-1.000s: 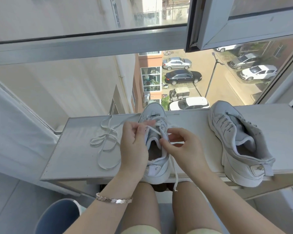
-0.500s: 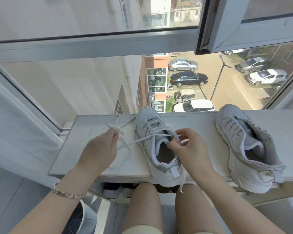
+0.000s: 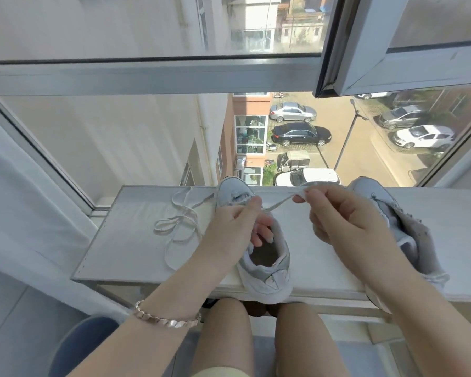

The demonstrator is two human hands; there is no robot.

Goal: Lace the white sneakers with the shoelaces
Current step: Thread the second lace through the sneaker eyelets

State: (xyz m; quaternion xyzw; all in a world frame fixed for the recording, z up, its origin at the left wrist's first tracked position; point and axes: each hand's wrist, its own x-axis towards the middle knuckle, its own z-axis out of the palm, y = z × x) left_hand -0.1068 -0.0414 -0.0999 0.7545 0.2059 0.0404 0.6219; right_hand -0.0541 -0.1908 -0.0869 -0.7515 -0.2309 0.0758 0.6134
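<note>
White sneaker (image 3: 267, 268) is set heel-near on the window ledge (image 3: 131, 246). Its shoelace (image 3: 279, 204) is pinched by the left hand (image 3: 234, 227) and by the right hand (image 3: 346, 221), held taut between them. Second sneaker (image 3: 403, 227) is lying right; spare shoelace (image 3: 180, 227) is coiled left.

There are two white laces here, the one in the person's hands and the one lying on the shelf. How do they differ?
The held lace is pulled straight between the left hand and right hand, both pinching it; the loose lace lies in slack loops. The held lace hangs above the middle sneaker; the loose lace rests on the shelf left of it, untouched. Both are white and flat.
</note>
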